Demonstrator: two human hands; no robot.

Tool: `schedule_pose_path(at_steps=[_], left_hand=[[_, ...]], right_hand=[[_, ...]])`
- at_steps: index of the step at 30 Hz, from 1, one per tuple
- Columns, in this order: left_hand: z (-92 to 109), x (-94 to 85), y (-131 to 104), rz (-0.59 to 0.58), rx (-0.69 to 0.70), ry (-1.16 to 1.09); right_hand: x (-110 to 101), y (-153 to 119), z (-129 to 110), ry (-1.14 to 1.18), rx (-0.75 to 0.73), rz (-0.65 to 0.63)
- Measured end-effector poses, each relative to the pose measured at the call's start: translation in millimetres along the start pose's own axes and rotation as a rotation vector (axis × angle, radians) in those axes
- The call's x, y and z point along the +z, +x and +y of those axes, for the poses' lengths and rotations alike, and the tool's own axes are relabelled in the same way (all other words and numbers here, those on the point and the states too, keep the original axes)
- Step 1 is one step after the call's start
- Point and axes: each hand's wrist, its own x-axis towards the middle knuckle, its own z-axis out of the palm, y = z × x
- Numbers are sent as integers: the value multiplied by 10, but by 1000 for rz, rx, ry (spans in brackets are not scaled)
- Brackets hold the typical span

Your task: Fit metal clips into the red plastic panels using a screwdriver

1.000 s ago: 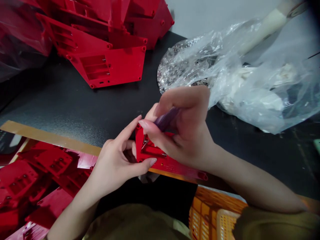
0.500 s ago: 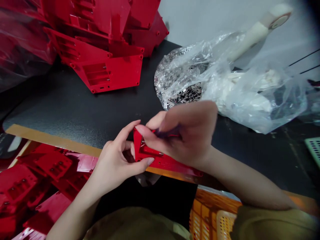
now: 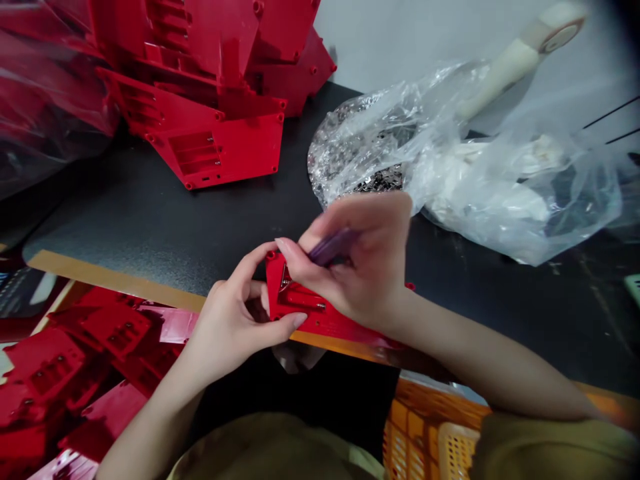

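A red plastic battery housing (image 3: 310, 319) lies at the table's front edge, its slots with metal springs facing up. My left hand (image 3: 245, 303) grips its left end, thumb on the near rim and fingers at the far side. Over the housing, my right hand (image 3: 367, 267) is closed around a slim purple tool (image 3: 333, 247), whose tip is hidden behind the fingers. The right hand covers much of the housing's right part.
Red housings (image 3: 230, 150) are piled at the back left, and more (image 3: 115, 327) lie below the table edge at left. A clear plastic bag (image 3: 365, 153) of small metal pieces stands at the back. An orange basket (image 3: 400, 433) is below at right.
My right hand has shifted slightly left and turned, showing more of the purple tool and of the housing's slots. My left hand keeps its hold.
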Motion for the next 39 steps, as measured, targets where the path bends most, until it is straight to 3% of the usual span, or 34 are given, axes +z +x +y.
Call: schedule_pose_path(at_steps=[3,7,11,15,22,29,35,39], left_hand=[[0,-2,1,-11,-5,3],[-16,-6,0,-6,-9,24],[-17,-5,-4,-10,-11,9],[-25,-2,-11,-14,-9,3],[-50,3,-15,5,2,5],[-51,7,5,3,-5,-62],[-41,7,-3,10,20,-44],[-43,8,-3,29,45,-12]], right_hand=[[9,90,22,20,34,81],[-64,139,19,107,189,-72],[-201,178,-89,145,221,-264],[-258,223,-135,91,247,-342],[-213,230,-6,200,218,-343],[-259,204,-170,-5,81,-323],[-228,135,-221,-159,-48,-208],[-199,74,-261,-227,-92,-196]])
